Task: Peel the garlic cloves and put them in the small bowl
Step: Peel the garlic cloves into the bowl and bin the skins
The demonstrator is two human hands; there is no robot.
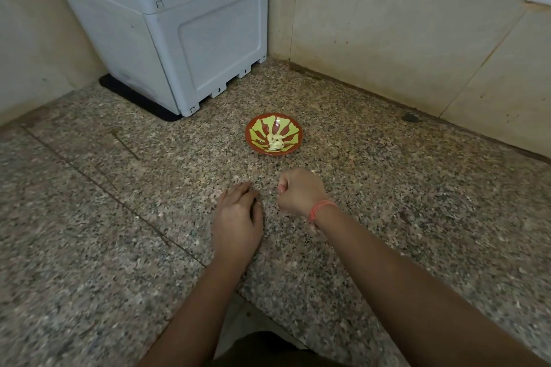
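My right hand (pixel 298 192): fingers curled into a fist; a pale scrap shows at its far edge, and I cannot tell whether it grips anything.
My left hand (pixel 237 217): just beside it, fingers straight, flat on the tabletop (pixel 417 188).
Small bowl (pixel 259 128): just beyond my right hand, apart from it.
Garlic cloves (pixel 275 141): peeled, heaped in the bowl's middle.
Grey box (pixel 185 24): well beyond my left hand; marks on its lower edge too small to read.
Cut off: both my forearms, at the bottom edge.

Garlic cloves (pixel 275 141) in small bowl (pixel 286 128) on counter (pixel 387 188)
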